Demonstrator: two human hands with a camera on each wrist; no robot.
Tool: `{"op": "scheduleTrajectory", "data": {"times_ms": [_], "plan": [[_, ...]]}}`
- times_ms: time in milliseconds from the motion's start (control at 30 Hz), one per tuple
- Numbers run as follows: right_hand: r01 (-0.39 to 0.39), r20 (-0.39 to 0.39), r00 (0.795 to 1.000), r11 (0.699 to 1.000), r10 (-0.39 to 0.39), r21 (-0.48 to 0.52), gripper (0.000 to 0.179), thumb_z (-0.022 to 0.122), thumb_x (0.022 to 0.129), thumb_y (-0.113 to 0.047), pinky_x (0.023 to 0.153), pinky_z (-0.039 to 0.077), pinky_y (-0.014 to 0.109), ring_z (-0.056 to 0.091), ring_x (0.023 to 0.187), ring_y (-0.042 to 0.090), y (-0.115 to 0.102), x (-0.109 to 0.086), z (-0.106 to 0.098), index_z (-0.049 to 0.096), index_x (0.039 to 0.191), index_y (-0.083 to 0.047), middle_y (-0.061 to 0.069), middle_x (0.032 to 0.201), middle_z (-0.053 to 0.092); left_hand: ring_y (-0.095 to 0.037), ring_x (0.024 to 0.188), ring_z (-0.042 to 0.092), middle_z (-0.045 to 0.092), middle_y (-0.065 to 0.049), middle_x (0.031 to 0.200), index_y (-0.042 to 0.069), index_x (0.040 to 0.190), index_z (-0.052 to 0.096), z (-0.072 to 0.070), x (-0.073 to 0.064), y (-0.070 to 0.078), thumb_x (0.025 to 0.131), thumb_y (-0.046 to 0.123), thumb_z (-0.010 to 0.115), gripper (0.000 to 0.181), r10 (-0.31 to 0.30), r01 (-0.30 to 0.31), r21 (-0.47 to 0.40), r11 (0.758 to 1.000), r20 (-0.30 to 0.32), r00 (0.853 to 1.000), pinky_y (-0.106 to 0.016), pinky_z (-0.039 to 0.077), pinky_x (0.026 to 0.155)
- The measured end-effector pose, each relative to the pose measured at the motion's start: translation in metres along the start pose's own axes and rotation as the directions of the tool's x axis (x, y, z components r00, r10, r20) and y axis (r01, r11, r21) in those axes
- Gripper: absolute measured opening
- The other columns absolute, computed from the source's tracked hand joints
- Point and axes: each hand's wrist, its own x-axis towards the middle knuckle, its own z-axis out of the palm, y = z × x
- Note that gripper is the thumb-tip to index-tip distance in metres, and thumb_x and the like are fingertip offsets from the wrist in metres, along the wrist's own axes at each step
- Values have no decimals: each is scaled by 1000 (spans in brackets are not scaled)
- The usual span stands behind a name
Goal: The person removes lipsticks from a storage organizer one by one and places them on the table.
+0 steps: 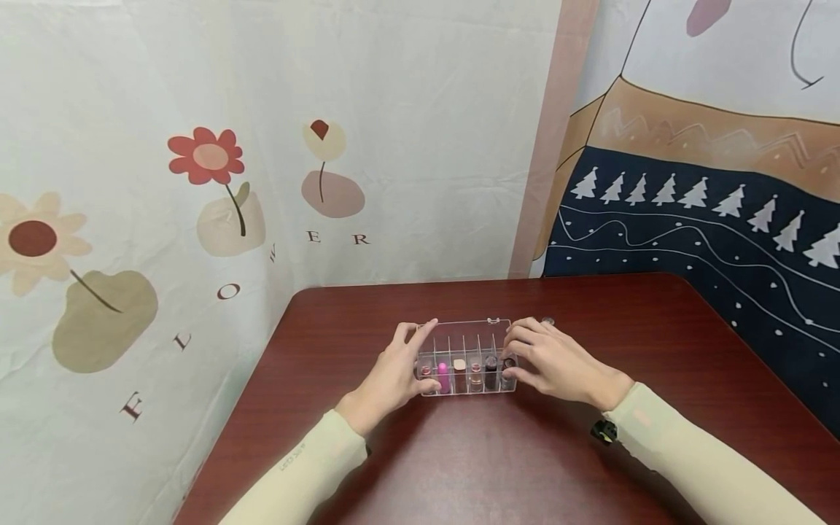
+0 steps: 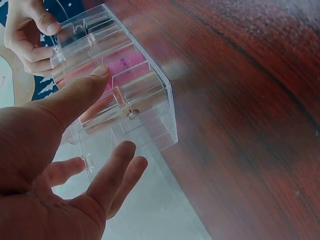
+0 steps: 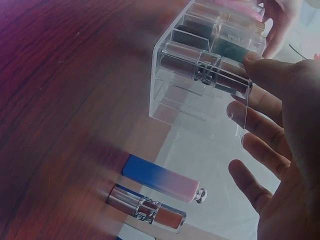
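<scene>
A clear acrylic lipstick organizer [image 1: 466,323] with several slots stands on the table between both hands. My left hand [image 1: 389,370] grips its left end, thumb across the front and fingers spread at the back and side. Beside that thumb are a clear-capped lip gloss [image 2: 145,87] and a bright pink tube [image 1: 443,378]. At the far right slot, my right hand [image 1: 550,359] pinches the top of a lip gloss [image 3: 182,67] between thumb and index finger; its other fingers spread behind. A dark-capped tube [image 1: 491,370] occupies the neighbouring slot.
Right of the organizer, a blue-to-pink lipstick tube [image 3: 160,177] and a clear lip gloss with an orange-brown part [image 3: 146,209] stand on the dark red table [image 1: 426,467]. Printed cloth [image 1: 420,146] hangs behind and along the left side.
</scene>
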Motion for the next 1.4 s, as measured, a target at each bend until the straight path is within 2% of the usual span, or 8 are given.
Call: {"op": "scheduleTrajectory", "data": {"times_ms": [267,433,633,933,1167,1400], "plan": [[-13,-2,1000,1000,13,17,20,94,100,-36,94,64,45,68,127,21,0,1,0,84,109,-21,-3,120,77,-15,86,74,51,-21,163,19,179,45,0,-1,0,83,17,108,115,4,-4,-7,1000,-3,1000,-44,66,83],[-36,8,999,999,35,28,18,92,102,-36,95,66,49,68,129,21,0,2,-2,84,110,-23,-4,122,78,-14,85,74,51,-21,164,20,180,44,0,0,0,83,17,108,116,2,-2,-1,1000,-2,1000,-42,65,82],[-70,12,998,997,70,38,19,92,102,-36,97,62,48,71,127,22,-1,3,-5,84,114,-23,-2,124,81,-13,85,74,51,-21,164,21,180,44,0,1,1,83,18,108,116,-1,1,7,1000,2,1000,-43,65,82],[-49,-28,998,999,49,1,22,95,100,-33,102,61,45,73,115,17,-3,4,-8,87,115,-20,-5,112,82,-12,85,73,51,-20,164,21,180,44,1,0,1,83,18,108,117,-7,7,3,1000,3,1000,-43,65,83],[-25,-81,996,1000,25,-2,23,98,97,-28,99,62,43,74,103,14,-3,6,-10,87,114,-17,-5,104,81,-10,80,67,51,-20,164,20,180,43,0,0,0,84,18,108,116,4,-4,4,1000,1,1000,-40,64,82],[4,-121,993,1000,-2,14,25,98,96,-25,92,63,40,73,97,14,-2,7,-10,88,117,-15,-4,104,80,-9,80,68,51,-20,164,20,180,43,0,0,1,84,18,108,116,2,-2,3,1000,0,1000,-41,64,82]]}}
